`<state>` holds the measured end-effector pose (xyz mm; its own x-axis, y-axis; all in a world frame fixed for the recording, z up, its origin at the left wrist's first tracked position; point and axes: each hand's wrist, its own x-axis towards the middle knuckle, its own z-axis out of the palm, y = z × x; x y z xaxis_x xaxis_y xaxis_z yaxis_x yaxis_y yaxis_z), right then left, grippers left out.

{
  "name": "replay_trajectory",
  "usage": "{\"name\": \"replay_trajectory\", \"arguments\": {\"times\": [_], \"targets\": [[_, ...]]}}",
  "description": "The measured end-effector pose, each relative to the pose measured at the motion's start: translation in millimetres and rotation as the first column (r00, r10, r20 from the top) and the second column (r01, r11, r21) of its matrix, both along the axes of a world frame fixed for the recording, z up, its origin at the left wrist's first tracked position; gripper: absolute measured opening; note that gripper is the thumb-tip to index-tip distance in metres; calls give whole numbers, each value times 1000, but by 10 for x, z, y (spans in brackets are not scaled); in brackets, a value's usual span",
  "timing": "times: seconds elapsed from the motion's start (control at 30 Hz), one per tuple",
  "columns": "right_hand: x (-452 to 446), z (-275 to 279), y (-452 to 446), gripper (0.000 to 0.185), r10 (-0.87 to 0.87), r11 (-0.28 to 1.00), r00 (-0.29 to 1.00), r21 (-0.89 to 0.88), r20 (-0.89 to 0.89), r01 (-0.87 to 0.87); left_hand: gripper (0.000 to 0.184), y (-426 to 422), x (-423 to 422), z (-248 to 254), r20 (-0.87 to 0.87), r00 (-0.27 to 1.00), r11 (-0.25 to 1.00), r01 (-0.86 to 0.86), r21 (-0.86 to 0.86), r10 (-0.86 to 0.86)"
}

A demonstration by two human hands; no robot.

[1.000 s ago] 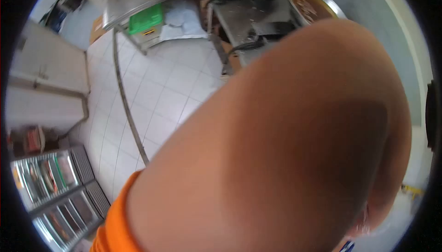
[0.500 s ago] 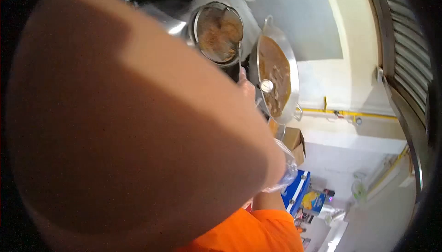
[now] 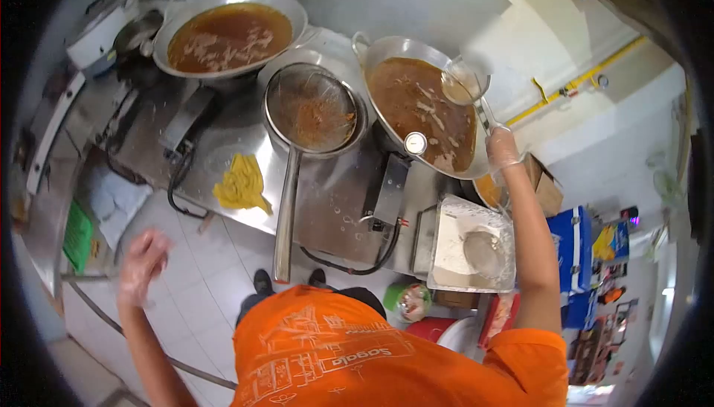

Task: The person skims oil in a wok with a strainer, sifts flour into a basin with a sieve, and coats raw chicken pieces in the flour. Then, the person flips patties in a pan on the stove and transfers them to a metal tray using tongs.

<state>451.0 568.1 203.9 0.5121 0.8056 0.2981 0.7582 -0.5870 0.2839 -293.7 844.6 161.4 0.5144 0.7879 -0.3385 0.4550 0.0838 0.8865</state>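
My right hand, in a clear plastic glove, grips the handle of a round skimmer, whose head is over the far right rim of the right wok. Brown oil with pale strips fills that wok, and a round dial thermometer sits at its near rim. My left hand, gloved too, hangs over the floor at the left; it is a little blurred, its fingers loosely bent and nothing seen in them. A large long-handled strainer with brown crumbs rests on a pot between the woks.
A second wok of brown oil stands at the back left. A yellow cloth lies on the steel counter. White powder and a sieve are in a tray below my right forearm. Blue boxes stand at the right.
The view has turned and pulled back; the arm that blocked much of it no longer does. A hand was by the strainer over the pot; now my right hand holds the skimmer at the right wok.
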Motion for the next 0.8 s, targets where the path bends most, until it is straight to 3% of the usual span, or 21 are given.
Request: {"name": "replay_trajectory", "arguments": {"times": [0.03, 0.07, 0.1, 0.13, 0.17, 0.2, 0.27, 0.33, 0.37, 0.43, 0.5, 0.57, 0.6, 0.67, 0.77, 0.8], "targets": [[-52, -41, -66, 25, -138, 990, 990, 17, -20, 138, 28, -55, -390, -542, 101, 949, 950, -286, -123, 298], [-128, -86, -132, 24, -272, 961, 961, 29, -49, 274, 39, -17, -1044, -1530, 260, 841, 855, -369, -365, 474], [-161, -91, -173, 22, -396, 916, 915, 40, -76, 400, 48, -324, -1293, -1927, 359, 713, 771, -405, -491, 603], [-183, -97, -239, 21, -356, 934, 934, 2, -36, 356, 58, -565, -1503, -2570, 408, 632, 739, -443, -507, 659], [-195, -111, -309, 21, -311, 950, 950, -38, 1, 311, 61, -919, -1574, -2791, 302, 607, 618, -419, -665, 736], [-210, -112, -364, 21, -264, 961, 964, -79, 39, 267, 72, -1210, -1880, -3534, 211, 604, 546, -447, -709, 768], [-569, 35, -287, 21, -238, 963, 971, -133, -8, 235, 69, -1782, -2080, -4072, -86, 708, 413, -500, -761, 700], [-572, -56, -281, 22, -235, 955, 969, -203, -75, 216, 67, -2143, -2259, -4349, -205, 815, 398, -464, -791, 542], [-392, -295, -249, 22, -244, 946, 962, -247, -119, 210, 49, -2268, -2319, -4441, -70, 886, 534, -337, -775, 458], [-243, -474, -156, 21, -210, 929, 969, -335, -132, 156, 52, -2291, -2156, -4514, -201, 954, 665, -299, -684, 222], [-288, -587, 114, 20, -111, 901, 991, -428, -78, 67, 41, -2238, -2148, -4456, -364, 858, 616, -513, -598, 363], [-227, -703, 354, 18, -11, 810, 998, -585, -58, -25, 29, -2101, -2017, -4362, -396, 792, 614, -610, -500, 465], [-226, -706, 461, 17, 41, 751, 998, -657, -51, -65, 23, -2075, -1975, -4348, -361, 792, 655, -610, -445, 492], [-290, -715, 645, 17, 0, 792, 994, -608, -107, -65, 24, -2095, -1952, -4359, -218, 883, 882, -449, -144, 415], [-515, -444, 896, 19, 11, 785, 985, -609, -170, -114, 26, -2181, -1772, -4141, -136, 816, 822, -569, -23, 562], [-565, -369, 932, 20, 25, 770, 982, -623, -189, -139, 26, -2189, -1744, -4141, -123, 831, 840, -537, 80, 543]]}}
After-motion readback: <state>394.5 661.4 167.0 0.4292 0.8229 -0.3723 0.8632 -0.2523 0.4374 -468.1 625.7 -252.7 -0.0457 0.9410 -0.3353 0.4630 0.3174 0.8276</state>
